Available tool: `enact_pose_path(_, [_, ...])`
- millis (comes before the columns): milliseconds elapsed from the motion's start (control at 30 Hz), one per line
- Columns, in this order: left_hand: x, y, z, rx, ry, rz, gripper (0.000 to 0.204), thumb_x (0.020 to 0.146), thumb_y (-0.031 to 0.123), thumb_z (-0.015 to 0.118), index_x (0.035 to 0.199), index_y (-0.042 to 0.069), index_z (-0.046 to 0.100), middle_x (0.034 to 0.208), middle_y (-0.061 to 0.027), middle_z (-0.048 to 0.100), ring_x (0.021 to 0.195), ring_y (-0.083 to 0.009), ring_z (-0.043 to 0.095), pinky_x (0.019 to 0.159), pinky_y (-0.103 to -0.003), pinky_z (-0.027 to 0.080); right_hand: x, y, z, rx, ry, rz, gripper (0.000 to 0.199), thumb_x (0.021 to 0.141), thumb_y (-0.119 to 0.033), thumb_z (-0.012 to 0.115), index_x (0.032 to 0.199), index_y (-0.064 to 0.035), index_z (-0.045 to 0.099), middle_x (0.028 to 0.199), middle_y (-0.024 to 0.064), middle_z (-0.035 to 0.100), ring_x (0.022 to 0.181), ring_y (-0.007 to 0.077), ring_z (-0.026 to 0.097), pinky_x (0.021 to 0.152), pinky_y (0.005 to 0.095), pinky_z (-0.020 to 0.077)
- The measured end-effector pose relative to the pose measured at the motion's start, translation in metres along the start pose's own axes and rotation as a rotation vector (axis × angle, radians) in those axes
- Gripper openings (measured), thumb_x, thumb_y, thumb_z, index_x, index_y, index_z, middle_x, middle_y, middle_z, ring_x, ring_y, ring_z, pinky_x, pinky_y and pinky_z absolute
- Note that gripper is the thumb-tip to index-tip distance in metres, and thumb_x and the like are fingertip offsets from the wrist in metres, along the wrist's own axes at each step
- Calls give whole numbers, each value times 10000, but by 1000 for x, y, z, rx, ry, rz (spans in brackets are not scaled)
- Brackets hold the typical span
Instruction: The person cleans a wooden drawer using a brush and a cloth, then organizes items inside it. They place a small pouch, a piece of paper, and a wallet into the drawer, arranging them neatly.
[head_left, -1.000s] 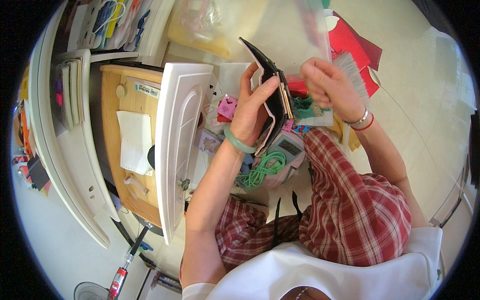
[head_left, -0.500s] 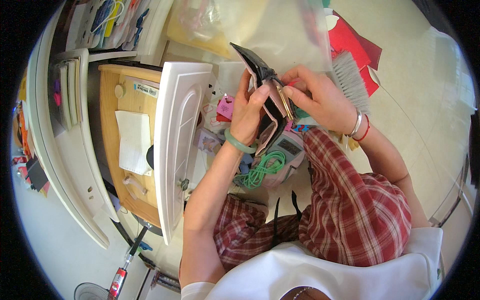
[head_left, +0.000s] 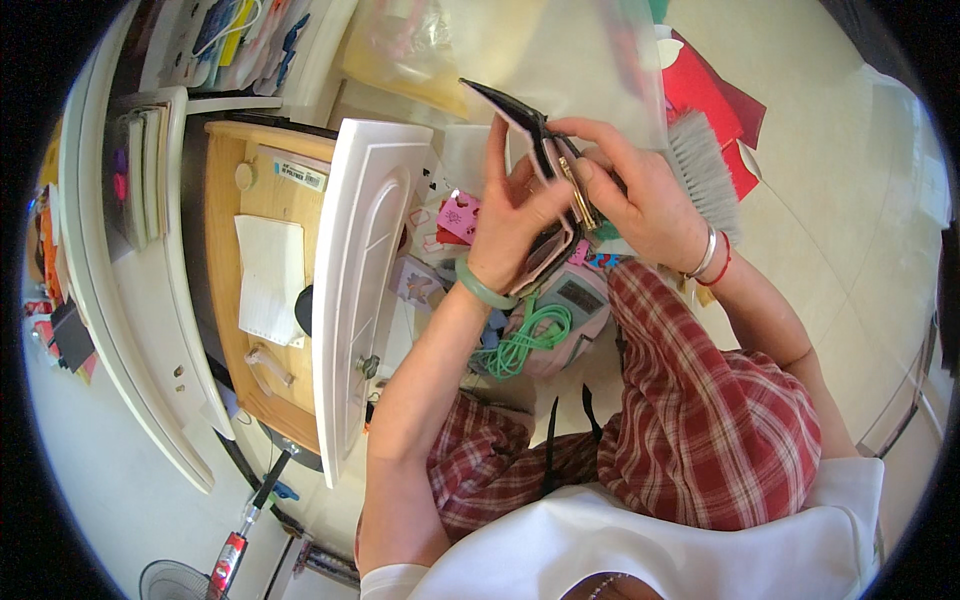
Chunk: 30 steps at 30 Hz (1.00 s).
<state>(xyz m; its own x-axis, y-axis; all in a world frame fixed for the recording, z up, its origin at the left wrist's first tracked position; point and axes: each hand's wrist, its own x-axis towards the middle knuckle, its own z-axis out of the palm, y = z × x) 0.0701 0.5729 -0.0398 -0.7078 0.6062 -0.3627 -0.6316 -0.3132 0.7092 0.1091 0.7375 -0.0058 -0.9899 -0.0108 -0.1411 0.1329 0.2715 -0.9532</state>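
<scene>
An unfolded wallet [head_left: 515, 112], black outside with a pinkish lining and a gold metal clasp frame, is held up above my knees. My left hand [head_left: 515, 215], with a green bangle at its wrist, grips the wallet's left side, fingers behind and thumb across the inside. My right hand [head_left: 635, 195], wearing a silver bangle and a red cord, pinches the wallet beside the clasp. Its fingertips are partly hidden behind the wallet. Beneath lie a bundled green cable [head_left: 530, 340], a pink device [head_left: 580, 310] with a grey window and a pink tag [head_left: 460, 215].
To my left an open wooden drawer [head_left: 262, 385] with a white front holds a sheet of paper [head_left: 270, 280]. A soft grey brush [head_left: 705, 170] and red paper pieces [head_left: 705, 105] lie on the floor at far right. A clear plastic bag [head_left: 540, 50] lies ahead.
My left thumb has moved down from the wallet's middle fold toward its lower part. My right fingers have shifted along the clasp, and the wallet has turned slightly.
</scene>
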Motion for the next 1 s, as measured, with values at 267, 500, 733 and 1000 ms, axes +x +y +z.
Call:
enact_pose_path(267, [-1, 7, -1, 31, -76, -104, 1117, 809, 41, 740, 1554, 250, -66, 1332, -102, 457, 1177, -200, 520, 970, -357, 463, 1, 5, -10, 61, -67, 6, 323, 939, -84, 503, 1258, -31, 507, 632, 36, 500, 577, 92, 441, 542, 276, 401])
enact_pose_path(500, [-3, 16, -1, -137, -130, -86, 1037, 794, 12, 739, 1551, 235, 66, 1305, -56, 476, 1184, -189, 513, 974, -343, 449, 2, -11, -5, 29, -2, -35, 346, 878, -26, 520, 1223, -27, 495, 606, 31, 459, 539, 111, 430, 508, 278, 376])
enact_pose_path(733, [0, 24, -7, -211, -201, -106, 865, 797, 16, 710, 1485, 182, 211, 1263, -40, 483, 1188, -179, 501, 976, -346, 446, 4, -21, 4, 17, 122, -121, 344, 878, -13, 520, 1221, -36, 499, 607, 70, 486, 511, 156, 458, 504, 285, 389])
enact_pose_path(1000, [3, 28, -6, -87, 50, -68, 667, 846, 31, 602, 1456, 75, 335, 1338, -81, 530, 1197, -204, 551, 977, -379, 486, 9, -2, -13, 135, 204, 35, 305, 919, -41, 488, 1204, -58, 596, 635, 1, 506, 575, 51, 437, 525, 228, 382])
